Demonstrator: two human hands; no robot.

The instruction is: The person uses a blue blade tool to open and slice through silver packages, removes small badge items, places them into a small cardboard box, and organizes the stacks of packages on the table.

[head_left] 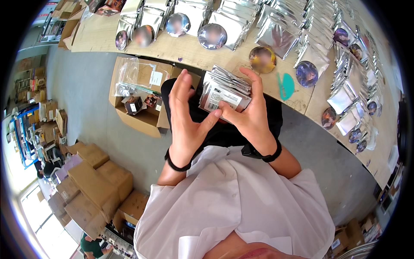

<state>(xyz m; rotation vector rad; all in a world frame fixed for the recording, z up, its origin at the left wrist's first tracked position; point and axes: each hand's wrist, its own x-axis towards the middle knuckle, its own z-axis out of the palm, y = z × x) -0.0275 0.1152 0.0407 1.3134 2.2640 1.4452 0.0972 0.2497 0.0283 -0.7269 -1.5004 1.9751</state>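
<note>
A stack of silver foil packets (226, 91) with a printed white label on the front one sits above my lap. My right hand (254, 110) grips it from the right, thumb across the label. Opposite, my left hand (184, 116) has its fingers stretched upward and apart. Its thumb tip reaches the stack's lower edge; whether it touches I cannot tell. On the table beyond are round picture badges, among them a yellow one (262, 59) and a purple-blue one (306, 74). Behind them run rows of silver foil packets (278, 36).
The wooden table (241, 64) curves across the front and right, with a flat teal piece (286, 86) near its edge. Below it at left stands an open cardboard box (140, 121) holding clear plastic bags and small boxes. Stacked cartons (101, 181) and a person in green (90, 246) are farther left.
</note>
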